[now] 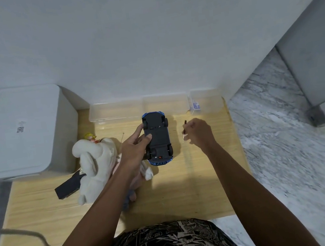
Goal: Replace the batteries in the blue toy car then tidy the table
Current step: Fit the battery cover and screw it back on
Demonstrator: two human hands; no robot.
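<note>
- Lying upside down on the wooden table (206,179), dark underside up: blue toy car (158,139).
- Gripping the car's left side, thumb across the underside: left hand (134,149).
- Pinching a small screwdriver (184,131) just right of the car: right hand (200,132).
- Sitting left of the car: plush toys (94,164).
- Standing along the wall: clear containers (114,112).

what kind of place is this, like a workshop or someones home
Most likely a home, not a workshop: a small wooden table against a plain wall, plush toys lying on it, clear plastic storage boxes at the back, and marble-look floor tiles.
</note>
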